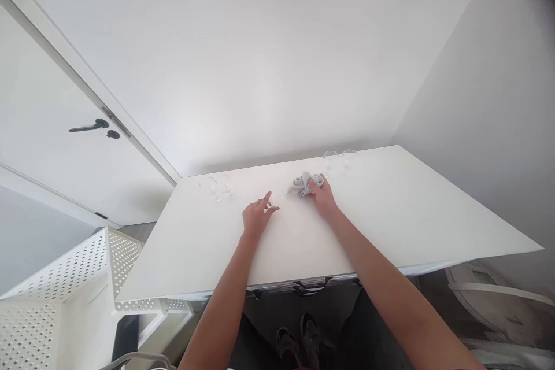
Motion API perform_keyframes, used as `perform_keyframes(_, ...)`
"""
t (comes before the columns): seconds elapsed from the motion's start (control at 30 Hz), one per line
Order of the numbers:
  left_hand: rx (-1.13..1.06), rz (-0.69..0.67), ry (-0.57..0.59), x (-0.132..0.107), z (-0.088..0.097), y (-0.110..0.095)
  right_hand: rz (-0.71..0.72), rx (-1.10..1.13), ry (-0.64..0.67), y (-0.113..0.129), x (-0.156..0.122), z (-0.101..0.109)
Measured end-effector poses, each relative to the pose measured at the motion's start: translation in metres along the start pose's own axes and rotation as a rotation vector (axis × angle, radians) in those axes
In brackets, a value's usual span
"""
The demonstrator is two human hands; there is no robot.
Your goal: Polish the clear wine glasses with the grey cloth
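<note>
Pale wall (269, 69) stood behind a white table (191, 254), with two clear glasses (224, 184) toward its back left and another glass pair (349, 158) toward its back right. Between those pairs, a bunched grey cloth (300, 186) was clamped by the thumb and fingers of the right hand (322, 194), spilling leftward from that grip with no clear long axis. The left hand (255, 218) lay just left of the cloth, not touching it, thumb and forefinger spread; whether it held the small glinting thing (269, 204) there, I could not tell.
</note>
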State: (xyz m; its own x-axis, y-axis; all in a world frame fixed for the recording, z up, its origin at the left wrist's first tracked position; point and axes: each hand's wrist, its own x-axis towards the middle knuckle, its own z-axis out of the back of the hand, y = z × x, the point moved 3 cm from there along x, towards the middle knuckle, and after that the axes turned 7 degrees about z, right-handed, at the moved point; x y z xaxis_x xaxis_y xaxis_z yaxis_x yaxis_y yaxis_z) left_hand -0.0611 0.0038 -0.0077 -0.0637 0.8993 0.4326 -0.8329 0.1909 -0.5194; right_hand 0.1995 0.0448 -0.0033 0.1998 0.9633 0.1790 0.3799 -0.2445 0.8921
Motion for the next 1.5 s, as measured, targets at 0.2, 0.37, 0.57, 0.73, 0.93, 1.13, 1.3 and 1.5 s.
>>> perform_keyframes(0.2,0.114,-0.209,-0.105,-0.01,0.001,-0.002,0.196,-0.291,0.157,0.005,-0.018,-0.024)
perform_keyframes(0.37,0.089,-0.188,-0.121,-0.01,0.0,0.001,0.19,-0.391,0.411,0.003,-0.033,-0.041)
perform_keyframes(0.57,-0.016,-0.189,-0.117,-0.01,-0.001,0.004,0.061,-0.381,0.654,0.011,-0.041,-0.045)
perform_keyframes(0.73,0.0,-0.321,0.009,-0.012,0.002,-0.005,0.061,-0.392,0.815,0.016,-0.044,-0.045)
perform_keyframes(0.93,-0.06,-0.348,-0.191,-0.008,0.013,-0.014,-0.02,-0.14,0.624,0.014,-0.033,-0.045)
perform_keyframes(1.13,-0.294,-0.089,-0.037,-0.01,0.015,-0.009,-0.171,0.07,0.397,0.004,-0.029,-0.037)
perform_keyframes(1.3,-0.487,0.213,-0.056,-0.009,0.018,0.001,0.029,-0.193,0.616,0.011,-0.042,-0.046)
perform_keyframes(1.5,-0.566,0.261,-0.05,-0.001,0.022,-0.001,0.063,-0.223,0.585,0.004,-0.039,-0.05)
